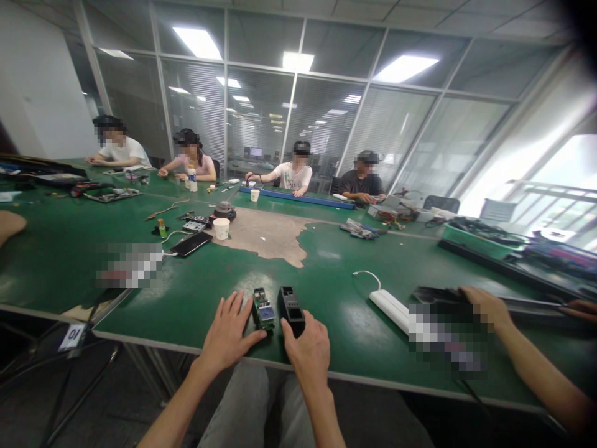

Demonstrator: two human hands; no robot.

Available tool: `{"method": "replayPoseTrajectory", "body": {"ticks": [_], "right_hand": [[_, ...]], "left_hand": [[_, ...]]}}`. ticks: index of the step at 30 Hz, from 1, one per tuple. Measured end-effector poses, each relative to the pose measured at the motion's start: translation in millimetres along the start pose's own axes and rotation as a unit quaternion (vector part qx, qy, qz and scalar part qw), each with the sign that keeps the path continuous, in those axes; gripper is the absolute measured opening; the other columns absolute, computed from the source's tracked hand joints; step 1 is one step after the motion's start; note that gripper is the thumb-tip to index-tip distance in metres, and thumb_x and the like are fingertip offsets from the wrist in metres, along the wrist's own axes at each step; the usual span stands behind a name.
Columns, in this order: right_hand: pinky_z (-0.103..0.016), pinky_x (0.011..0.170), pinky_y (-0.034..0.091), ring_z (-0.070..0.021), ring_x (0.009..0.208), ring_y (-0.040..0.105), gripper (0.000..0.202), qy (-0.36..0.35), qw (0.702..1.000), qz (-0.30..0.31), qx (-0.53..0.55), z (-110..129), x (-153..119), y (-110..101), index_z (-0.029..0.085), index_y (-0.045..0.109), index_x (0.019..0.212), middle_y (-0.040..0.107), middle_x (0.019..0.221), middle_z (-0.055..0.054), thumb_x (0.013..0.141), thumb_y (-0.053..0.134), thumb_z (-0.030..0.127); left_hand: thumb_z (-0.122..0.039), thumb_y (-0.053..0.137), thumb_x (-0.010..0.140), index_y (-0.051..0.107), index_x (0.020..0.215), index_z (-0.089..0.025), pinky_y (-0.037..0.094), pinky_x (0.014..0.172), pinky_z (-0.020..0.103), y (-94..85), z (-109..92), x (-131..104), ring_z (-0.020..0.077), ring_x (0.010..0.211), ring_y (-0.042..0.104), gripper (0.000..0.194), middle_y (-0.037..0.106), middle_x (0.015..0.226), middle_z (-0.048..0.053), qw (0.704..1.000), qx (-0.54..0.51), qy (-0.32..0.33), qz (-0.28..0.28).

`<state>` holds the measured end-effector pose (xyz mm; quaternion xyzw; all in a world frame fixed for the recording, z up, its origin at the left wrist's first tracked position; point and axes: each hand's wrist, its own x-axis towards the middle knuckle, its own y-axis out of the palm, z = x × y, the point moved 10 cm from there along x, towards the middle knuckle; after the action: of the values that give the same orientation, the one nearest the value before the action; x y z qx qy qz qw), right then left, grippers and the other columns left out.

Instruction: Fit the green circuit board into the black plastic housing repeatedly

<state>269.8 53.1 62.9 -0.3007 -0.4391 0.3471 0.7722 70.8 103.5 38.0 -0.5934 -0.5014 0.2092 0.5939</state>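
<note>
"Green circuit board point(265, 313): where is it?"

"Just right of the left hand's point(228, 331) fingertips, beyond its thumb, on the table point(181, 311). That palm faces down, fingers fanned wide, thumb stretched to the board's near end; whether it presses there, one cannot tell."

"And the right hand point(308, 341)?"

"Curled round the near end of the black casing point(290, 301), thumb along its left side, fingers along its right, holding it."

"The forearms?"

"Both slant inward across the table's near edge, backs of the hands upward."
</note>
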Motion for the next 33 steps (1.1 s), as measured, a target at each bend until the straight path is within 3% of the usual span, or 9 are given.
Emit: {"method": "replayPoseTrajectory", "body": {"ticks": [3, 7, 11, 15, 23, 28, 33], "right_hand": [[-0.040, 0.093, 0.040, -0.0319, 0.110, 0.055, 0.068, -0.007, 1.000, -0.029, 0.003, -1.4, -3.3, -1.3, 0.004, 0.053, 0.126, 0.061, 0.118, -0.023, 0.079, 0.062, 0.052], [-0.040, 0.092, 0.041, -0.0296, 0.109, 0.057, 0.053, -0.003, 0.998, -0.021, 0.054, -0.7, -4.1, -1.7, 0.011, 0.061, 0.118, 0.066, 0.111, -0.018, 0.082, 0.058, 0.050], [-0.036, 0.088, 0.045, -0.0269, 0.101, 0.062, 0.051, 0.055, 0.988, 0.001, 0.146, 0.1, 4.2, -9.4, 0.015, 0.063, 0.116, 0.068, 0.108, -0.013, 0.082, 0.056, 0.053], [-0.033, 0.086, 0.045, -0.0255, 0.100, 0.063, 0.050, 0.055, 0.977, 0.030, 0.202, 22.2, 13.4, -15.2, 0.017, 0.064, 0.115, 0.069, 0.105, -0.012, 0.083, 0.055, 0.054], [-0.030, 0.082, 0.045, -0.0231, 0.092, 0.065, 0.041, 0.001, 0.983, 0.047, 0.177, 63.2, 8.3, -9.6, 0.019, 0.066, 0.107, 0.070, 0.096, -0.009, 0.084, 0.054, 0.051], [-0.032, 0.086, 0.043, -0.0246, 0.096, 0.063, 0.041, -0.009, 0.990, 0.048, 0.131, 72.6, 6.5, -6.8, 0.017, 0.064, 0.112, 0.069, 0.101, -0.011, 0.083, 0.058, 0.045], [-0.031, 0.083, 0.043, -0.0244, 0.093, 0.064, 0.036, -0.005, 0.992, 0.089, 0.084, 74.5, 3.8, 4.8, 0.020, 0.064, 0.110, 0.069, 0.096, -0.009, 0.082, 0.058, 0.043]], "left_hand": [[-0.074, 0.039, 0.084, 0.031, 0.147, -0.024, 0.019, 0.115, 0.056, -0.9, 0.2, 0.1, 0.0325, 0.143, 0.022, 0.081, 0.028, 0.155, 0.011, 1.000, -0.003, -0.002, 0.003], [-0.073, 0.040, 0.085, 0.033, 0.147, -0.024, 0.019, 0.115, 0.057, -0.5, 0.4, 0.4, 0.0325, 0.143, 0.022, 0.079, 0.029, 0.155, 0.011, 1.000, -0.010, -0.004, 0.007], [-0.072, 0.040, 0.086, 0.033, 0.147, -0.024, 0.019, 0.115, 0.058, -1.3, -1.0, 0.9, 0.0323, 0.143, 0.022, 0.078, 0.029, 0.155, 0.011, 1.000, -0.015, -0.004, 0.010], [-0.071, 0.040, 0.086, 0.034, 0.146, -0.024, 0.019, 0.115, 0.058, -3.4, -2.1, 1.0, 0.0326, 0.143, 0.022, 0.077, 0.029, 0.155, 0.012, 1.000, -0.011, -0.009, 0.011], [-0.068, 0.042, 0.087, 0.032, 0.146, -0.026, 0.021, 0.114, 0.058, -7.3, -3.7, 0.1, 0.0322, 0.143, 0.023, 0.074, 0.030, 0.154, 0.011, 1.000, -0.011, -0.007, 0.010], [-0.062, 0.046, 0.088, 0.030, 0.147, -0.027, 0.021, 0.114, 0.059, -6.5, -2.8, -0.6, 0.0322, 0.143, 0.022, 0.071, 0.029, 0.155, 0.011, 1.000, -0.007, -0.010, 0.016], [-0.060, 0.046, 0.088, 0.035, 0.145, -0.024, 0.020, 0.115, 0.057, -6.9, -2.8, -0.7, 0.0323, 0.143, 0.021, 0.069, 0.028, 0.155, 0.011, 1.000, -0.003, -0.008, 0.021]]}}
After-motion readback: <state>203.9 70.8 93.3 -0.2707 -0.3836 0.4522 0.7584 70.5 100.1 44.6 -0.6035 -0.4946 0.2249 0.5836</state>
